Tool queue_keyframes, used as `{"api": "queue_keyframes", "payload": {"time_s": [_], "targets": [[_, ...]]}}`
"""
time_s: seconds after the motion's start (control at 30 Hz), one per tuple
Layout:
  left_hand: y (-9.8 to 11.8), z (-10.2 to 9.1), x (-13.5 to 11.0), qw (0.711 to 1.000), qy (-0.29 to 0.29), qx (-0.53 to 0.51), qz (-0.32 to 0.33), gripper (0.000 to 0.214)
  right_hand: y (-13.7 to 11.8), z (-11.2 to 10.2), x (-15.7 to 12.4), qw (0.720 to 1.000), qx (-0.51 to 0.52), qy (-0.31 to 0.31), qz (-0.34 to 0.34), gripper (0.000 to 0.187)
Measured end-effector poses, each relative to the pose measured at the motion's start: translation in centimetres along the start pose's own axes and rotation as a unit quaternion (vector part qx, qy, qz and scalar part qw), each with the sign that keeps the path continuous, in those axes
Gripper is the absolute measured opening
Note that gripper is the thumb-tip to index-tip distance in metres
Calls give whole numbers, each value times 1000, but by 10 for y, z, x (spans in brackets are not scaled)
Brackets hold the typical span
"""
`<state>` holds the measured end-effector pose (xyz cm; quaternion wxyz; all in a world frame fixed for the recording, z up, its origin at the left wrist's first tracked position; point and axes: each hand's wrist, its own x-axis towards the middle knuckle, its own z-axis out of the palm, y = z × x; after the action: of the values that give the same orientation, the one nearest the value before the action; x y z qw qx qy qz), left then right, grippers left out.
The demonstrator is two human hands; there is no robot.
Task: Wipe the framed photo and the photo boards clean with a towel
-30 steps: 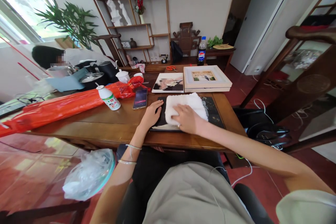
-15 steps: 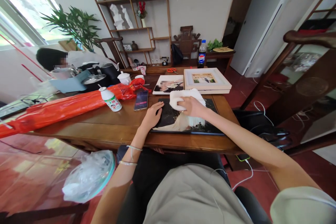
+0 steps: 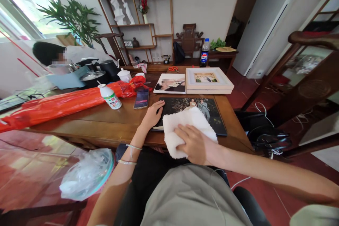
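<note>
A dark photo panel (image 3: 218, 120) with two figures printed on it lies flat at the table's near edge. My left hand (image 3: 153, 114) rests with fingers stretched out on the panel's left edge. Under my right hand (image 3: 195, 144) is a folded white towel (image 3: 190, 118), gripped and pressed at the panel's front edge, part of it hanging past that edge. The towel hides the panel's lower middle.
Behind the panel lie a small photo board (image 3: 169, 84) and a white picture frame (image 3: 227, 87). To the left are a phone (image 3: 141, 99), a white bottle (image 3: 109, 96) and a long red plastic-wrapped bundle (image 3: 69, 103). A cola bottle (image 3: 204, 53) stands at the back.
My right hand has drawn the towel from the panel's far edge toward me, uncovering the printed figures. My left hand has stayed at the left edge.
</note>
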<state>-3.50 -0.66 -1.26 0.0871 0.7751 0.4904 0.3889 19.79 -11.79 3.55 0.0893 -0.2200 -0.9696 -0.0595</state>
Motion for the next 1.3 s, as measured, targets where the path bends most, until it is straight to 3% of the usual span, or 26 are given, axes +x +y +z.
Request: {"api": "queue_keyframes", "payload": {"time_s": [0.1,0.33,0.47,0.57,0.8,0.9,0.97,1.17,1.3], "targets": [[0,0,0,1000,-3,0,-2,36,24,0,1,1000,29,8,8,31],[0,0,0,1000,-3,7,-7,35,123,-2,13,985,-39,2,165,33],[0,1,-1,1000,0,6,-7,35,142,-5,7,974,-71,-14,214,34],[0,1,0,1000,0,8,-5,35,125,-6,-1,980,-61,-7,189,35],[0,0,0,1000,1,7,-5,35,19,-3,-24,1000,19,14,11,31],[1,-1,0,1000,-2,5,-5,34,15,-5,-21,999,34,9,-6,30],[2,-2,0,1000,-6,6,-7,34,34,-7,-14,999,27,12,30,28],[3,-3,0,1000,-9,10,-9,35,125,-8,-6,979,-60,-5,193,32],[2,-2,0,1000,-8,5,-8,34,154,-6,-24,958,-90,-22,271,33]]}}
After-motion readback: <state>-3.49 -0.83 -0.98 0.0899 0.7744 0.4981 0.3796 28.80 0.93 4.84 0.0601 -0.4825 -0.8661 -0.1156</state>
